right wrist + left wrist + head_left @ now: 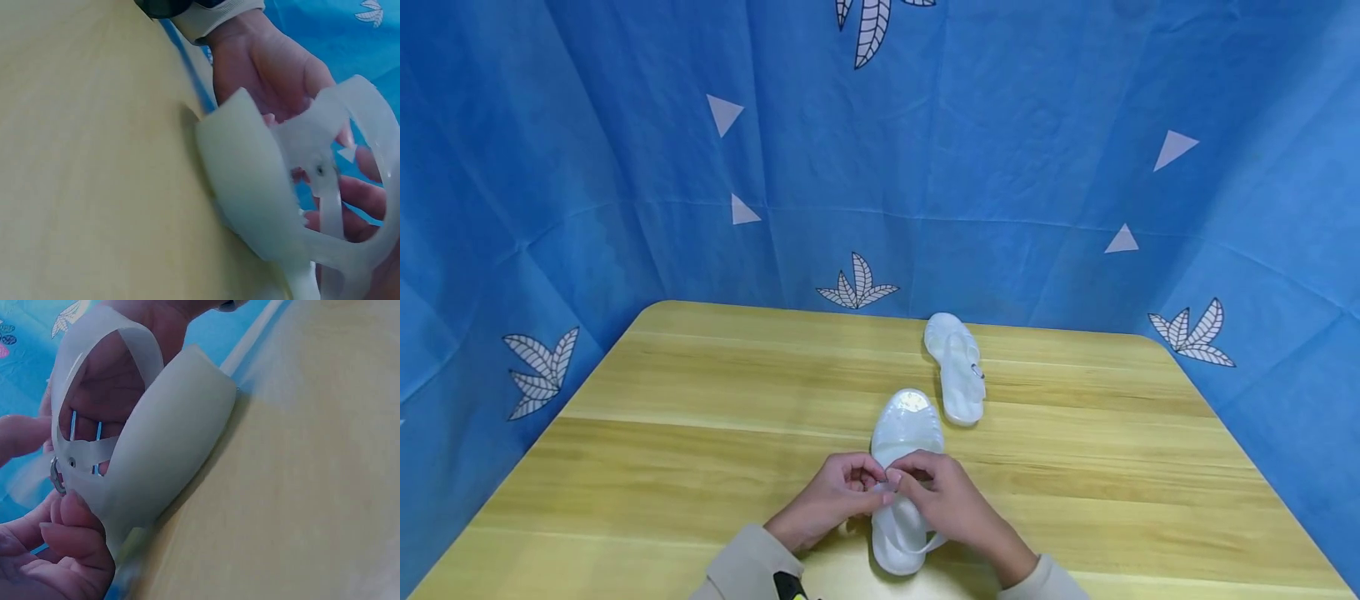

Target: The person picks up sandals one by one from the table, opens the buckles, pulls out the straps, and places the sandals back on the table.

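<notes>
1. Head view: nearest, the left hand (831, 497) and right hand (942, 498) meet over the near sandal (904, 467) at the table's (700, 433) near edge, fingertips pinching its strap. A second sandal (957, 367) lies toward the far edge.
2. Left wrist view: curled fingers (69, 528) pinch the strap at its buckle (56, 475); the sandal's toe is cut off.
3. Right wrist view: the right hand's fingers (362, 200) show blurred behind the strap; their grip cannot be told here.

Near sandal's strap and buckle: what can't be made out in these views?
- Head view: both hands, left hand and right hand, cover the near sandal strap; buckle hidden.
- Left wrist view: buckle partly behind fingers; whether fastened, unclear.
- Right wrist view: strap blurred, cut off at the edge.
- Far sandal: buckle too small.
</notes>
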`<control>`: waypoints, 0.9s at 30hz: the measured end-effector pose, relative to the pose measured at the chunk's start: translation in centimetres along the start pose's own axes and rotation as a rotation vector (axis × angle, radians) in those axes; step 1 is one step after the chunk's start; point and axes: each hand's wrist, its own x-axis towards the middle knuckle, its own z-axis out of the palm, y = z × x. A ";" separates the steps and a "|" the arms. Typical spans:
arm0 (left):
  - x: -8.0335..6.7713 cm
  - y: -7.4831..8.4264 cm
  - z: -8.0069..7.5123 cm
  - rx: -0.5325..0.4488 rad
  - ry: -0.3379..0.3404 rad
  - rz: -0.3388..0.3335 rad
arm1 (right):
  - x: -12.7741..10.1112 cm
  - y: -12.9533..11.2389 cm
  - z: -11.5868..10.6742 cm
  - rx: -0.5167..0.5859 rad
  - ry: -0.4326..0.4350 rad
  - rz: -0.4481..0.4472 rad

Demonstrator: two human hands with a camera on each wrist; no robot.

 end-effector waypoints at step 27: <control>-0.2 1.6 1.8 0.361 0.124 0.035 | 0.0 -0.1 -0.9 -0.011 -0.149 -0.013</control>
